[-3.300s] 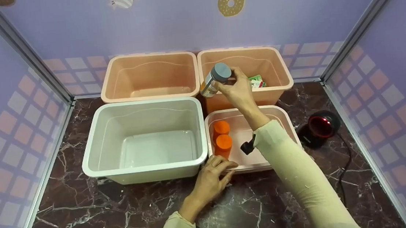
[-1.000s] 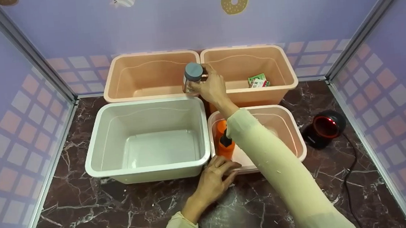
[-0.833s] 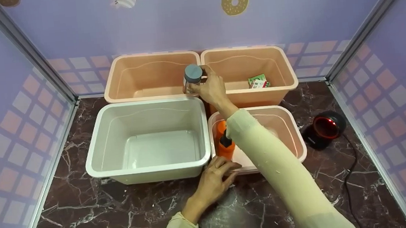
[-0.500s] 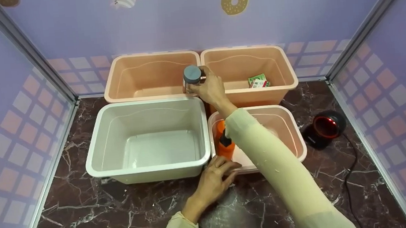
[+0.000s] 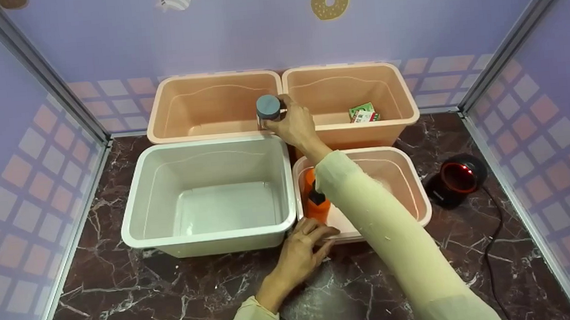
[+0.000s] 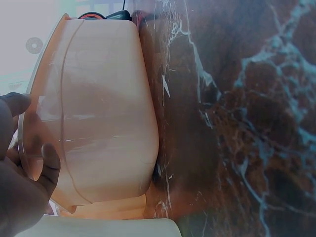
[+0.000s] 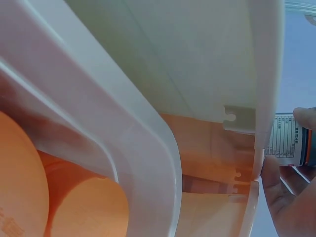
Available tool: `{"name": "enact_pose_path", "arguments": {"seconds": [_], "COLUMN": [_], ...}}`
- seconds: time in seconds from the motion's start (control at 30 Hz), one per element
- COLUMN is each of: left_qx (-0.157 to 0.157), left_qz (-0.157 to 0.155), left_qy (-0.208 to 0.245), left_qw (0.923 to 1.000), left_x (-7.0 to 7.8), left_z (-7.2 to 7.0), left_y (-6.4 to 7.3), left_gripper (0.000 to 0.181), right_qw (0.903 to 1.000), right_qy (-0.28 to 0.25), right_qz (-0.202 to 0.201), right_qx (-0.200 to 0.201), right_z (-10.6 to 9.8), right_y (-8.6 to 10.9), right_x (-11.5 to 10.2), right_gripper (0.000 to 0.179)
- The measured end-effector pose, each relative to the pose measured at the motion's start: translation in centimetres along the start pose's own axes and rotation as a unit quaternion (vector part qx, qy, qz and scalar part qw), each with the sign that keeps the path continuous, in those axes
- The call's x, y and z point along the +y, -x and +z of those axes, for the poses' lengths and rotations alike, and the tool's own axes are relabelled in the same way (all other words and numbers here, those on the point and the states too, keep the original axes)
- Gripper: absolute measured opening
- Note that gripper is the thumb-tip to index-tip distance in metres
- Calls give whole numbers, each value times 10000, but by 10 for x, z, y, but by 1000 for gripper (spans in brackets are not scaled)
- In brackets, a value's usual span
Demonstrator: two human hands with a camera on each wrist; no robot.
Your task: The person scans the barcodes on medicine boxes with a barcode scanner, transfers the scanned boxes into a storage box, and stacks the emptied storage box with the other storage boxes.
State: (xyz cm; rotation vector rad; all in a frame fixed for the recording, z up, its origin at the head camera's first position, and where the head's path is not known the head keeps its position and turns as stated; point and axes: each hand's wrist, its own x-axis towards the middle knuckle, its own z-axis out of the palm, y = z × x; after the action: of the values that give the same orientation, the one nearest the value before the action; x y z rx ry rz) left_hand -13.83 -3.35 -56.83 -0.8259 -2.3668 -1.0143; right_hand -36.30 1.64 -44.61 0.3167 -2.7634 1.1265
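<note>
My right hand holds a bottle with a grey-blue cap, thumb on one side and fingers on the other. It is over the front right corner of the back left peach bin, close to the rim. Fine print covers the bottle's white label in the right wrist view. Below, my left hand grips the front rim of a smaller peach bin; the left wrist view has the thumb outside its wall. Two orange-capped containers stand in that bin, partly behind my right sleeve.
A large white bin stands front left. Small green and white-red packets lie in the back right peach bin. A black device with a red glow and its cable stand right on the dark marble surface.
My right hand has carried the bottle left from the back right bin's front corner to the back left bin, then slightly down, turning it more upright. My left hand stays at the rim.
</note>
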Motion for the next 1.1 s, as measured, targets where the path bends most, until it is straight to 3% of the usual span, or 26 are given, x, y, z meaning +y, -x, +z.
{"name": "enact_pose_path", "arguments": {"seconds": [0.27, 0.67, 1.1], "left_qx": [32, -1, -54], "left_qz": [13, 17, -81], "left_qy": [7, 34, 51], "left_qw": [10000, 10000, 9999], "left_x": [0, 0, 2], "left_z": [0, 0, -1], "left_y": [1, 1, -1], "left_gripper": [16, 16, 15], "right_qw": [9974, 9969, 9923], "right_qy": [-688, -768, -1218], "right_qz": [76, -61, -13], "right_qx": [-182, -180, -227], "right_z": [-3, -10, -25], "right_y": [1, 4, 11], "right_x": [0, 4, 14], "right_gripper": [58, 51, 52]}}
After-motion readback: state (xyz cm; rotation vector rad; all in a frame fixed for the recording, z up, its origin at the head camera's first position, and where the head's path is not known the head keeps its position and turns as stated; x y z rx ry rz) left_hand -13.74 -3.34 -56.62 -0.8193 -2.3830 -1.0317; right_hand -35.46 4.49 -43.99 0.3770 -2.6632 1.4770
